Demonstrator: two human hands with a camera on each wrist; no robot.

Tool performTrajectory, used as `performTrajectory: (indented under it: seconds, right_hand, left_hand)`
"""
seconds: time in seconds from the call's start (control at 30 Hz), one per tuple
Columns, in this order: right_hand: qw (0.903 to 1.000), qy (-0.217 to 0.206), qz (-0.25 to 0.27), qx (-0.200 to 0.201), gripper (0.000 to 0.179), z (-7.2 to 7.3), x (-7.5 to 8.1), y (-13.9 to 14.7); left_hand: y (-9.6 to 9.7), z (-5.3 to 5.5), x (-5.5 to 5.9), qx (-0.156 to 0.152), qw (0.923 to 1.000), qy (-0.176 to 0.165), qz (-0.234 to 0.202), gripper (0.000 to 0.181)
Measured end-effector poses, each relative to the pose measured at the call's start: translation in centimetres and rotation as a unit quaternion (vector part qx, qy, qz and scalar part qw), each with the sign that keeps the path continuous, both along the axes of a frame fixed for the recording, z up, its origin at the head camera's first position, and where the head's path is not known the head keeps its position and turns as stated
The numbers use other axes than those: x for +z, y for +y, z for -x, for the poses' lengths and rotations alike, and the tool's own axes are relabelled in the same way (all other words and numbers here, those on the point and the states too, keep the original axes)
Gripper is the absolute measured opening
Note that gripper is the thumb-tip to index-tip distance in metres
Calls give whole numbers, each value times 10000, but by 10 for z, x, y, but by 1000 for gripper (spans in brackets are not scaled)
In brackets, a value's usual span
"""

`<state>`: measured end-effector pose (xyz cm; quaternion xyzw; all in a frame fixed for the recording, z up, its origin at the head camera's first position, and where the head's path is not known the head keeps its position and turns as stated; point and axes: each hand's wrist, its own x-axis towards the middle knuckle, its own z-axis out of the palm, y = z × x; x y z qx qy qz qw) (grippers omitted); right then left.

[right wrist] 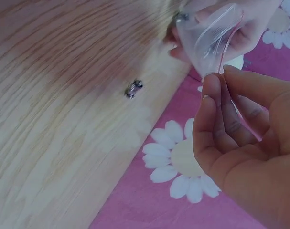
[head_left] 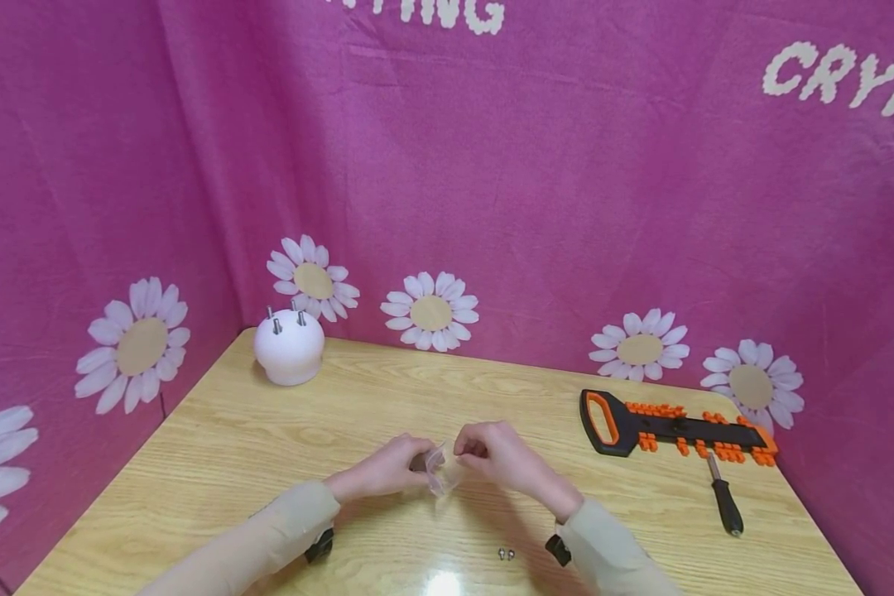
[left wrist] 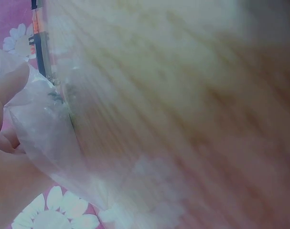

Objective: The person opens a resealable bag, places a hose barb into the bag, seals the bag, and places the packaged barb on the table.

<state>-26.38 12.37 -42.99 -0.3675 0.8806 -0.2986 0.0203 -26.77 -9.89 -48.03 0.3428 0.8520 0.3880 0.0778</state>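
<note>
My left hand (head_left: pixel 389 468) grips a small clear zip bag (head_left: pixel 437 470) over the middle of the table. In the right wrist view the bag (right wrist: pixel 209 40) has a red line along its seal, and small dark metal pieces show through the plastic. My right hand (head_left: pixel 495 455) is at the other side, its thumb and fingertips (right wrist: pixel 230 69) pinching the bag's edge. Two small screws (head_left: pixel 506 554) lie on the tabletop, nearer to me than the hands. In the left wrist view the bag (left wrist: pixel 49 138) spreads out from the thumb and fingers (left wrist: pixel 11 86).
On the wooden table (head_left: pixel 387 389), a white rounded object (head_left: pixel 290 352) with several metal posts on top stands at the back left. To the right lie a black and orange rack (head_left: pixel 678 426) and a black-handled screwdriver (head_left: pixel 727 505). A pink flowered cloth (head_left: pixel 536 207) hangs behind.
</note>
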Motion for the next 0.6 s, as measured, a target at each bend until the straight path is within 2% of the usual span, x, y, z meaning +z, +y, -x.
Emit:
performTrajectory:
  seconds: [0.23,0.43,0.6]
  right_hand:
    - [9996,-1,-66,-283,5,12,-13,14]
    - [9987,64,-210,-460,6,20,-26,24]
    - [9987,44,-241,-456,8,24,-33,27]
  left_hand:
    - [0,1,-1,-64,9998,171,19,21]
    - [0,0,-3,-92,9998,148,-17,21]
    - [0,0,-3,-60,9999,100,-32,21]
